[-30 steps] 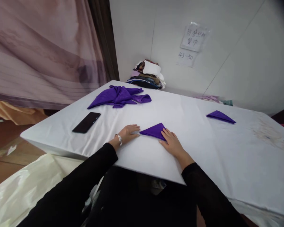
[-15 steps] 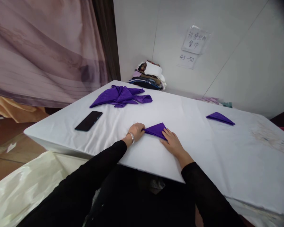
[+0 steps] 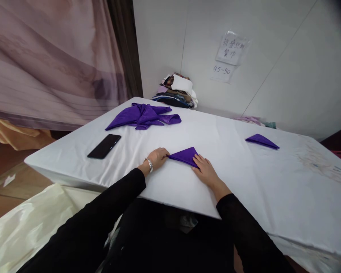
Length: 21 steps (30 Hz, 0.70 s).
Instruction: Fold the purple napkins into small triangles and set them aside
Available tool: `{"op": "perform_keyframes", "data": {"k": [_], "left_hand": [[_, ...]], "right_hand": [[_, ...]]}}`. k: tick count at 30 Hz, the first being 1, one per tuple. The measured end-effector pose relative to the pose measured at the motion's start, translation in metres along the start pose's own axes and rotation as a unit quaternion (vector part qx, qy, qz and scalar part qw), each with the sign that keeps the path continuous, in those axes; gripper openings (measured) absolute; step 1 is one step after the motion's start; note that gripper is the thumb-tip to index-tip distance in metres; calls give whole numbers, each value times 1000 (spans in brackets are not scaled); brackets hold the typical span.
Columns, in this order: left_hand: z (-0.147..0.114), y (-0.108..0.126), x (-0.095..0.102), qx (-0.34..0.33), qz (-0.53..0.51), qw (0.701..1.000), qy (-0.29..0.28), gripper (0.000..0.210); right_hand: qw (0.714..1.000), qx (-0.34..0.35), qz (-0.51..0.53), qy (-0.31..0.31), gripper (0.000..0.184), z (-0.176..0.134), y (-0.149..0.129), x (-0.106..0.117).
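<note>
A purple cloth napkin, folded into a triangle, lies on the white-covered table in front of me. My left hand pinches its left corner between thumb and fingers; a silver bracelet circles that wrist. On the napkin's right end rests my right hand, its fingers laid flat and slightly spread over the cloth. Farther right sits a second folded purple napkin, also triangular. Several loose purple napkins lie crumpled together at the back left.
A black phone lies on the table's left side. Behind the table, a pile of folded clothes stands against the wall, which bears handwritten paper signs. A pink curtain hangs at the left. Cream sheeting lies below the table's front left.
My left hand has shifted slightly left along with the napkin's left corner. My right hand stays on the right end. The whole view has moved a little.
</note>
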<state>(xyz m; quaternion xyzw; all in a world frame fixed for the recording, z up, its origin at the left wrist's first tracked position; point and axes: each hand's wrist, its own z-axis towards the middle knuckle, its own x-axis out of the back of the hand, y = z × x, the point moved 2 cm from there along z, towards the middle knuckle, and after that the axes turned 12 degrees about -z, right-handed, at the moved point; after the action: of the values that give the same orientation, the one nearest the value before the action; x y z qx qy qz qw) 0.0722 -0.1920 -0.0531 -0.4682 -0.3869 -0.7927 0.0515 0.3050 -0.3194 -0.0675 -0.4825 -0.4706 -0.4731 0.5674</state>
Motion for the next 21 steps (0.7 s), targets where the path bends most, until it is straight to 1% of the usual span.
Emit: {"op": "perform_keyframes", "data": {"k": [4, 8, 11, 18, 21], "left_hand": [[2, 2, -2, -19, -11, 1000, -12, 29], [10, 1, -8, -24, 13, 999, -21, 22], [13, -1, -10, -34, 27, 999, -22, 21], [10, -3, -6, -33, 57, 998, -20, 24], [9, -5, -5, -43, 62, 997, -15, 24]], "right_hand": [[1000, -2, 0, -1, 53, 0, -1, 2], [1000, -1, -3, 1, 52, 0, 0, 1], [1000, 1, -5, 2, 52, 0, 1, -1], [1000, -3, 0, 0, 54, 0, 1, -2], [1000, -3, 1, -1, 53, 0, 1, -1]]}}
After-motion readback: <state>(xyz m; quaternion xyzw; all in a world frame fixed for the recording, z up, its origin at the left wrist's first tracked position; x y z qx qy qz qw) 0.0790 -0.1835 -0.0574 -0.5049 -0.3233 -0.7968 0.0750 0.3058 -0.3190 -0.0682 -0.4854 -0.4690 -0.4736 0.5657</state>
